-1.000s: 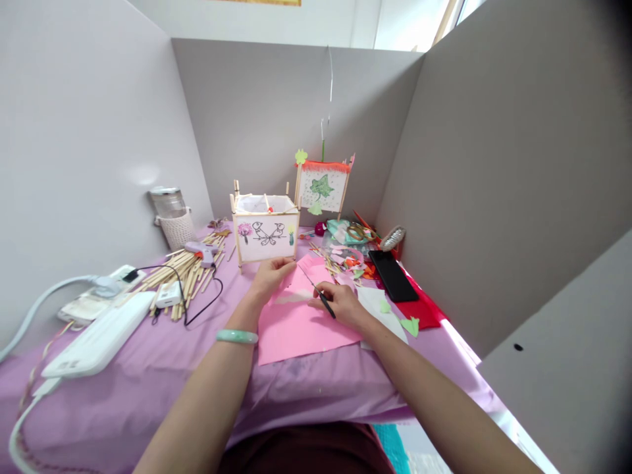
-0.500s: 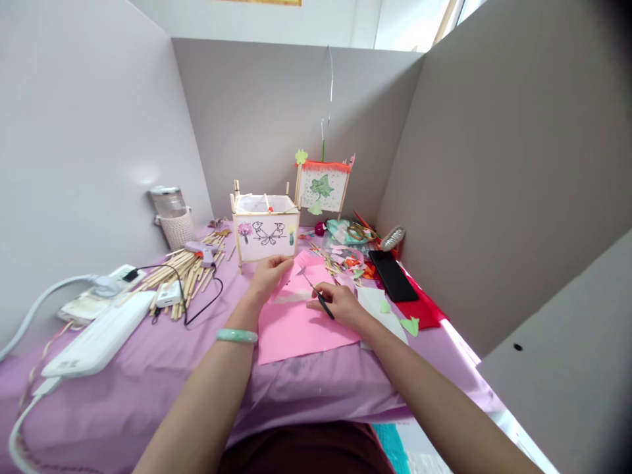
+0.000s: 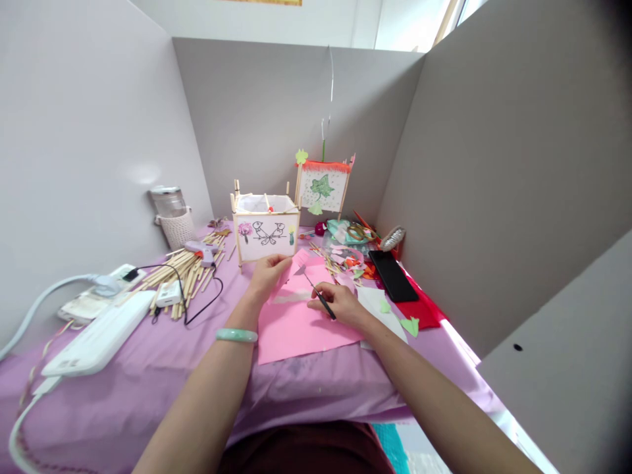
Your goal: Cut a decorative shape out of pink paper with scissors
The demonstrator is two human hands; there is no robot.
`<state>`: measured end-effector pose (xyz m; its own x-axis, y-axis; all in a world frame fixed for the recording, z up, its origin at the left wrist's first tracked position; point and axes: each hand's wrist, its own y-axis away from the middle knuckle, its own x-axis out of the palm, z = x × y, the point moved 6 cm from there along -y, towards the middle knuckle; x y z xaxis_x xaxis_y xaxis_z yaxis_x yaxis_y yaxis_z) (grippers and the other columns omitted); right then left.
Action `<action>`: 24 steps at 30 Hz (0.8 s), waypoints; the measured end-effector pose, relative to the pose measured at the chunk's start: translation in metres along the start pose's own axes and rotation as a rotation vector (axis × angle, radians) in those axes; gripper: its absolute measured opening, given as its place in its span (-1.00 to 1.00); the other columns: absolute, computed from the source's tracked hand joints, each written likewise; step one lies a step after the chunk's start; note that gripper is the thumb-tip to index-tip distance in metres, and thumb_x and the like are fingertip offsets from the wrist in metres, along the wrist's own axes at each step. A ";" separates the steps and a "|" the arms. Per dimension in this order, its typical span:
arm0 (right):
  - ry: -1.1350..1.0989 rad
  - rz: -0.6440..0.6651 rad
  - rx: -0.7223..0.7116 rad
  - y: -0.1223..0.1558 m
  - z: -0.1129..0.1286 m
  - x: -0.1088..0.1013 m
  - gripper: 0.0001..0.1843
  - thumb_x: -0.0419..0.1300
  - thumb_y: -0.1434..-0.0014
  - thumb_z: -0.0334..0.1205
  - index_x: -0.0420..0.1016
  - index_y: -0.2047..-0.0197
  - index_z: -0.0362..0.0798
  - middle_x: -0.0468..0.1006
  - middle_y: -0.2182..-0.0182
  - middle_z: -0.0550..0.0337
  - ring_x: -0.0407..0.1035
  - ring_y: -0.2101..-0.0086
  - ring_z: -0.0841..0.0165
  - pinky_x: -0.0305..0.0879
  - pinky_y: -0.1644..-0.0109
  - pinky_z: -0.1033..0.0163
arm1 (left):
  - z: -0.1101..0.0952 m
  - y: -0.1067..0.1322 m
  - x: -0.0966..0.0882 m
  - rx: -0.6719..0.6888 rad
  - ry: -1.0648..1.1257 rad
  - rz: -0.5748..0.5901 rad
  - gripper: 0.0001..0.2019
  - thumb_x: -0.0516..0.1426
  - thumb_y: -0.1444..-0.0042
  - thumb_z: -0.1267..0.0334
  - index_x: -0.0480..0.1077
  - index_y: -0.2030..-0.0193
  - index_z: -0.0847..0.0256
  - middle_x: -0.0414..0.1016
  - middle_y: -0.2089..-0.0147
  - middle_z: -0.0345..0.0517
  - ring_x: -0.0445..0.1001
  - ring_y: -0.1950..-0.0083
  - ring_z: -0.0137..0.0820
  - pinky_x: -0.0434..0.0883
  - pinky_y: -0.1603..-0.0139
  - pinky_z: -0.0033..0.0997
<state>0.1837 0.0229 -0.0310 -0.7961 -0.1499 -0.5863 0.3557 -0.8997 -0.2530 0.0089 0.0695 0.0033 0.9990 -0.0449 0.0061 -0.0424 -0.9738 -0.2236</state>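
Note:
My right hand [image 3: 338, 303] is closed round the black handle of a small palette knife [image 3: 312, 288], its thin metal shaft and pointed blade slanting up and left. Below the blade lies a pink sheet of paper [image 3: 306, 332] with a whitish band across its middle. At the paper's upper left, my left hand [image 3: 270, 271] pinches a pink paper piece [image 3: 285, 280] between thumb and fingers. A jade-green bangle [image 3: 237, 336] circles my left wrist. Just behind that hand stands a white paper lantern [image 3: 268, 237] framed with sticks, two birds drawn on its front.
Left lie wooden sticks [image 3: 197, 273], a lilac glue gun [image 3: 202, 250], a white power strip [image 3: 101, 336] and a jar [image 3: 170, 214]. A second lantern [image 3: 323, 187] stands behind. Right are paper scraps [image 3: 355, 260], a black phone [image 3: 394, 275] and red paper [image 3: 424, 313]. Grey panels enclose the table.
The palette knife and my right hand have shifted very slightly. My left hand keeps nearly the same place on the paper.

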 end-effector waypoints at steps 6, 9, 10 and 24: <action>0.013 0.003 -0.004 0.001 0.002 0.000 -0.68 0.23 -0.03 0.05 0.45 0.31 -0.04 0.31 0.65 0.35 0.21 0.58 0.48 0.06 0.51 0.39 | 0.001 -0.001 0.000 0.013 -0.009 0.012 -0.74 0.22 0.14 0.10 0.44 0.45 0.30 0.36 0.60 -0.25 0.27 0.59 -0.52 0.19 0.56 -0.52; 0.009 -0.004 -0.015 0.001 0.002 0.000 -0.68 0.23 -0.03 0.05 0.45 0.31 -0.05 0.32 0.64 0.35 0.21 0.57 0.48 0.06 0.50 0.39 | 0.001 0.000 0.001 0.013 -0.012 0.018 -0.74 0.22 0.13 0.09 0.43 0.45 0.30 0.36 0.60 -0.24 0.26 0.58 -0.52 0.17 0.56 -0.53; 0.008 -0.006 -0.017 0.001 0.002 0.000 -0.68 0.23 -0.03 0.05 0.45 0.32 -0.05 0.32 0.64 0.35 0.21 0.57 0.48 0.05 0.50 0.39 | 0.001 0.000 0.001 0.010 -0.014 0.018 -0.73 0.22 0.14 0.09 0.43 0.45 0.30 0.35 0.60 -0.24 0.26 0.58 -0.52 0.16 0.56 -0.53; 0.026 -0.014 -0.018 0.000 0.000 0.000 -0.68 0.22 -0.04 0.06 0.46 0.32 -0.04 0.28 0.65 0.36 0.17 0.58 0.48 0.01 0.51 0.39 | -0.002 0.002 0.004 0.016 -0.025 0.028 -0.69 0.25 0.19 0.05 0.44 0.47 0.31 0.35 0.59 -0.22 0.24 0.55 -0.51 0.15 0.53 -0.53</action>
<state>0.1838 0.0230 -0.0304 -0.7881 -0.1263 -0.6025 0.3533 -0.8943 -0.2747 0.0131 0.0671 0.0045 0.9975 -0.0666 -0.0248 -0.0706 -0.9685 -0.2389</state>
